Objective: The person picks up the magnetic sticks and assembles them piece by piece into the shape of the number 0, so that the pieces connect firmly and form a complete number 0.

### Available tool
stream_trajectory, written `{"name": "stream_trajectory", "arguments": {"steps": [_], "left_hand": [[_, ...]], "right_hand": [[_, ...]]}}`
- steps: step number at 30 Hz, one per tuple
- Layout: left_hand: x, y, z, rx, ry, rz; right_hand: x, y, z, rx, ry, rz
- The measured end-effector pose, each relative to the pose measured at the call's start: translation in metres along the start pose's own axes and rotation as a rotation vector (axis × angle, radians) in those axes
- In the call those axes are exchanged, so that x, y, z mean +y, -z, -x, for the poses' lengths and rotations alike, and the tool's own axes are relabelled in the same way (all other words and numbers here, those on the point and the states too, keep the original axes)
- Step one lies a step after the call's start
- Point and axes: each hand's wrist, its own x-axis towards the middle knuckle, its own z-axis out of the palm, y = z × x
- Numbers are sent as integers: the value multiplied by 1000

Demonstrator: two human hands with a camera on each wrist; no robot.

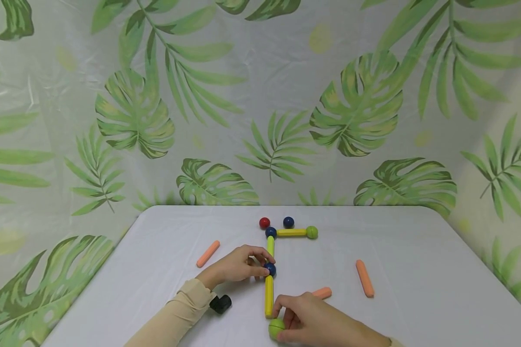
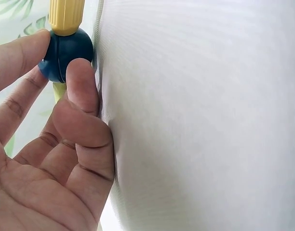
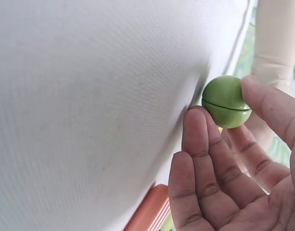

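Green grooved ball [image 1: 276, 329] pinched in right hand [image 1: 308, 317], dark-blue ball [image 1: 271, 268] in left hand [image 1: 239, 264]; yellow ridged rod [image 1: 269, 295] lengthwise between, lower centre.

On the table [image 1: 417, 250] we see roughly in line, front to back, the front ball [image 1: 275, 329] in the right hand [image 1: 311, 320], the near rod [image 1: 269, 295], middle ball [image 1: 271, 268], far rod [image 1: 271, 245] and corner ball [image 1: 271, 233]. From there the cross rod [image 1: 291, 232] and end ball [image 1: 312, 232] run right. Behind lie 2 more: left ball [image 1: 264, 222], right ball [image 1: 288, 222]. We find the left stick [image 1: 208, 254] left of the line, the middle stick [image 1: 323, 293] and right stick [image 1: 364, 278] to its right.
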Motion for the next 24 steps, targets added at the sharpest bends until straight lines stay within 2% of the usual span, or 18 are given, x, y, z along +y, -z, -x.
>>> {"name": "stream_trajectory", "arguments": {"steps": [9,16,24], "left_hand": [[0,0,0,-5,-5,2],[1,-1,0,-1,-6,-2],[4,-1,1,-13,-15,2]], "right_hand": [[-5,-2,-4,1,-36,38],[-5,-3,-4,10,26,69],[-4,-3,-6,12,22,79]]}}
